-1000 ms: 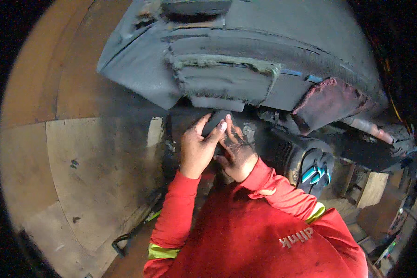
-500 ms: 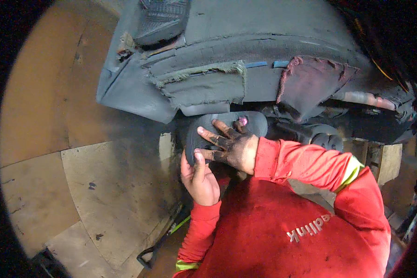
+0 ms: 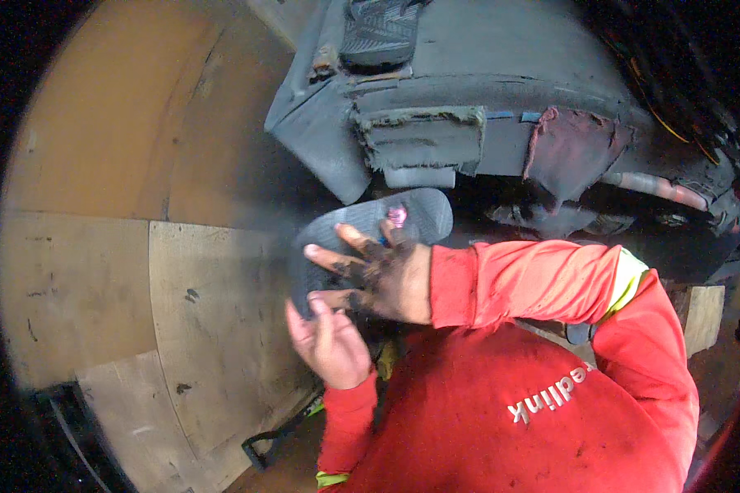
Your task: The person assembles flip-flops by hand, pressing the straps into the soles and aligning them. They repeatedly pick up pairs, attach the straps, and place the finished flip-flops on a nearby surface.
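Observation:
A dark grey shoe sole, rounded at its far right end and marked with a small pink patch, is held between my hands just in front of the workbench. My left hand pinches its near left end, thumb on the upper face and fingers along the outer edge. Across the same face lies my right hand, blackened with grime, its fingers spread over the sole. The right thumb is hidden.
On the dust-covered workbench rests another dark treaded sole. A frayed greyish cloth and a reddish cloth hang from its front edge. Worn wooden panels stand at left. A black handle-like loop is lower down.
The view has shifted, so the bench appears farther right. Both hands and the sole have moved left and slightly away from the bench edge, with the grip unchanged.

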The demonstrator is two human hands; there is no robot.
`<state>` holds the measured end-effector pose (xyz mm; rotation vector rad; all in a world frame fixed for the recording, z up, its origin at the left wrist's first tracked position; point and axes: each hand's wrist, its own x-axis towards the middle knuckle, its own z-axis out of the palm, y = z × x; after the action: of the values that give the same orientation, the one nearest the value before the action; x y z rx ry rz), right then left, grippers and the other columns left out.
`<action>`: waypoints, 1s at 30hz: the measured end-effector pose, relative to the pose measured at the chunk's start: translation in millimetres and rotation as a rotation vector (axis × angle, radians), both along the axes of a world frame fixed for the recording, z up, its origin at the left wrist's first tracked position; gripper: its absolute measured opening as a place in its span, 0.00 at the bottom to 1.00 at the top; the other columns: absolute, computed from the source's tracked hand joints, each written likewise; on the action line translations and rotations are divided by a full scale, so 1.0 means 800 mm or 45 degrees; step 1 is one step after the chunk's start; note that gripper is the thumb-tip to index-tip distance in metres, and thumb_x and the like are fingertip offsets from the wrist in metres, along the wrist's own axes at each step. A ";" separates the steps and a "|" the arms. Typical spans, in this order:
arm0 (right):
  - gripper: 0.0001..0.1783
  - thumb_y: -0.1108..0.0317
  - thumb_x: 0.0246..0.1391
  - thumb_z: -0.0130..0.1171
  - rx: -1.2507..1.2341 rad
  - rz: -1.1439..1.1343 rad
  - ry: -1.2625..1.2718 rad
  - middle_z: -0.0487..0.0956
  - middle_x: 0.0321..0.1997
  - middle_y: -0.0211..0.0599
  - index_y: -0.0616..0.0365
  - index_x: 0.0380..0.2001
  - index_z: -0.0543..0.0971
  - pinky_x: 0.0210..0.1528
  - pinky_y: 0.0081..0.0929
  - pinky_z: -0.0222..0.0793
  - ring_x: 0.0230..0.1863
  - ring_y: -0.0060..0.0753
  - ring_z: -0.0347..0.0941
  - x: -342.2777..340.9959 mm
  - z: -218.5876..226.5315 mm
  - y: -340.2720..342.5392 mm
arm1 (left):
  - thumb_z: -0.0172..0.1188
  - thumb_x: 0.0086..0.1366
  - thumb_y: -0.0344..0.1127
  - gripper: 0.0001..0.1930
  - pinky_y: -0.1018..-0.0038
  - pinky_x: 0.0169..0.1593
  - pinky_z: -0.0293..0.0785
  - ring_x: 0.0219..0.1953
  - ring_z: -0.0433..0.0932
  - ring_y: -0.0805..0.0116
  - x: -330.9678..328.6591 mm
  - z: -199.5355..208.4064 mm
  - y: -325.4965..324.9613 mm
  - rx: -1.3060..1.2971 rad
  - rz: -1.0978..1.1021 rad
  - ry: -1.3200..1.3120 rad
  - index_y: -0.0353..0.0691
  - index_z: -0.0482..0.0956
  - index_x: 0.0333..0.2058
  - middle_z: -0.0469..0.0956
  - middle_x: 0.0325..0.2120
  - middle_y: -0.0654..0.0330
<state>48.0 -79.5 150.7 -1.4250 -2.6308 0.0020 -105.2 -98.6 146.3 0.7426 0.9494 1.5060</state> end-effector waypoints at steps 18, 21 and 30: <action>0.21 0.68 0.58 0.62 -0.283 -1.184 3.228 0.78 0.52 0.37 0.56 0.54 0.72 0.48 0.44 0.76 0.51 0.40 0.76 0.110 -0.125 -0.152 | 0.55 0.71 0.37 0.15 0.56 0.57 0.72 0.54 0.75 0.62 0.039 -0.156 0.028 -0.636 -0.626 -0.402 0.43 0.74 0.54 0.77 0.52 0.60; 0.16 0.63 0.63 0.57 -0.347 -1.101 3.412 0.80 0.52 0.41 0.56 0.51 0.74 0.50 0.46 0.76 0.51 0.41 0.78 0.142 -0.189 -0.129 | 0.58 0.69 0.30 0.17 0.57 0.57 0.72 0.54 0.76 0.63 0.065 -0.142 0.046 -0.586 -0.700 -0.274 0.44 0.71 0.55 0.77 0.51 0.61; 0.26 0.55 0.65 0.54 -0.958 -0.620 3.693 0.75 0.61 0.46 0.58 0.60 0.68 0.61 0.52 0.68 0.60 0.46 0.73 0.096 -0.232 -0.046 | 0.60 0.62 0.18 0.24 0.71 0.59 0.69 0.53 0.75 0.67 0.072 -0.028 0.074 -0.071 -0.673 0.298 0.30 0.68 0.57 0.76 0.50 0.55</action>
<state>124.9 -116.0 -34.5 -0.4052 0.2233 1.4531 -47.5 -39.3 124.1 1.0499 0.8735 0.9414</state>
